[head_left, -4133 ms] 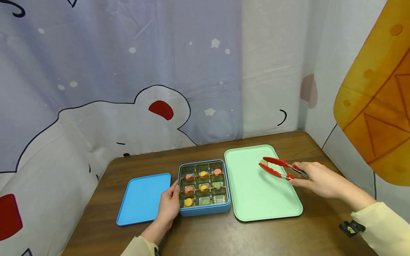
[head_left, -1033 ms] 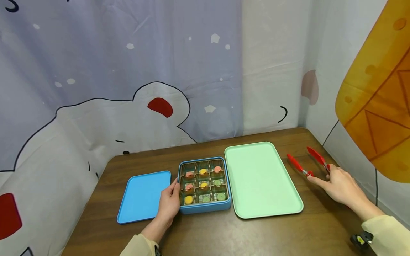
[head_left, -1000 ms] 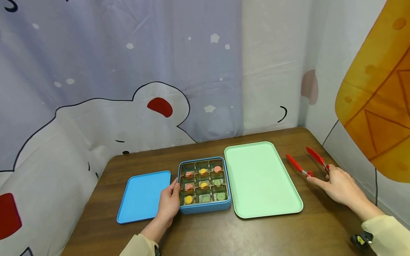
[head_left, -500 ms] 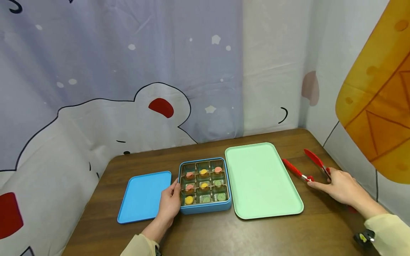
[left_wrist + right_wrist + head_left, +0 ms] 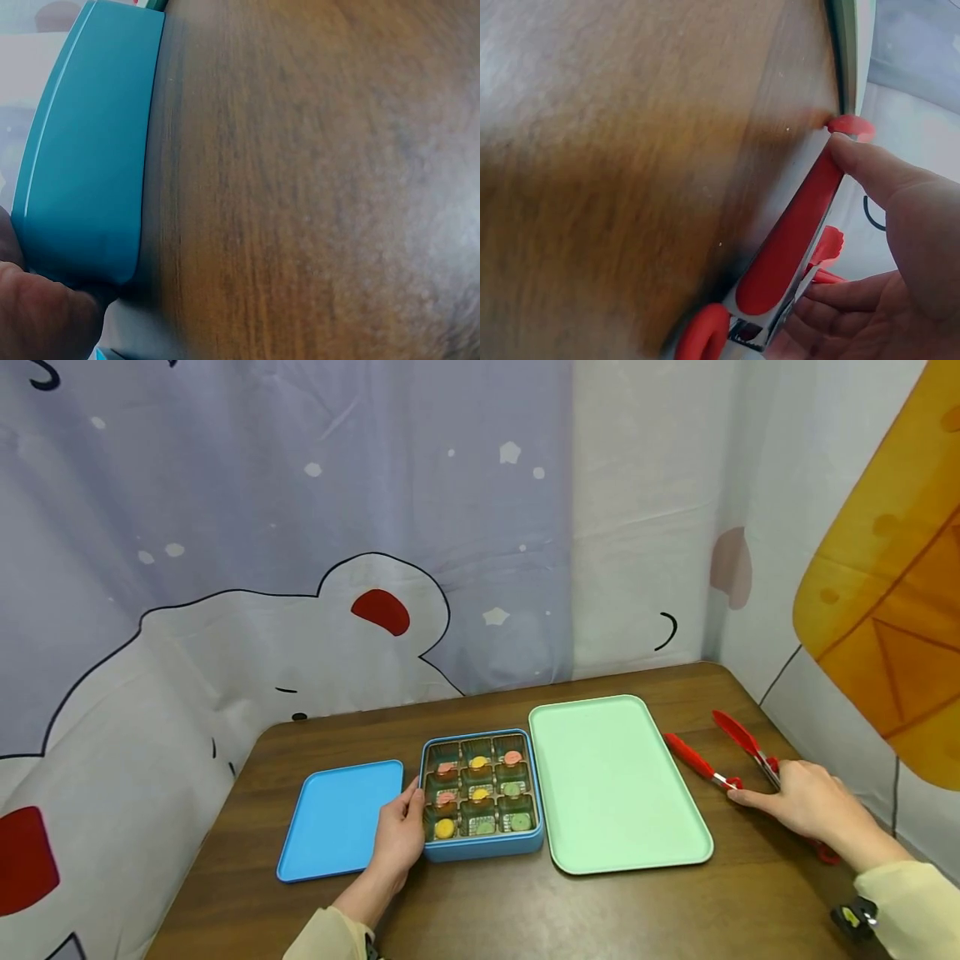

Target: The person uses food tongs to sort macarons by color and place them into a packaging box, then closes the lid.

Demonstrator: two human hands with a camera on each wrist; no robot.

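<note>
A blue box (image 5: pixel 483 850) with a clear divided insert stands in the middle of the table. Small round pieces lie in its compartments: pink (image 5: pixel 513 758), yellow (image 5: pixel 445 828) and green (image 5: pixel 520 822). My left hand (image 5: pixel 397 839) holds the box at its left side, near the front corner; the left wrist view shows the hand at that corner. To the right, my right hand (image 5: pixel 817 806) holds red-tipped metal tongs (image 5: pixel 693 757), thumb on one arm and fingers at the other. The tongs' tips are spread, with nothing between them, low over the table right of the green tray (image 5: pixel 615 793).
A flat blue lid-like tray (image 5: pixel 341 822) lies left of the box. The green tray sits close against the box's right side. A printed curtain (image 5: pixel 510 568) hangs behind the wooden table (image 5: pixel 570 918) and along its sides.
Earlier, the tongs held a green piece above the green tray; now a green piece lies in the box's front right compartment. The tongs have moved right and down. The left hand stays put.
</note>
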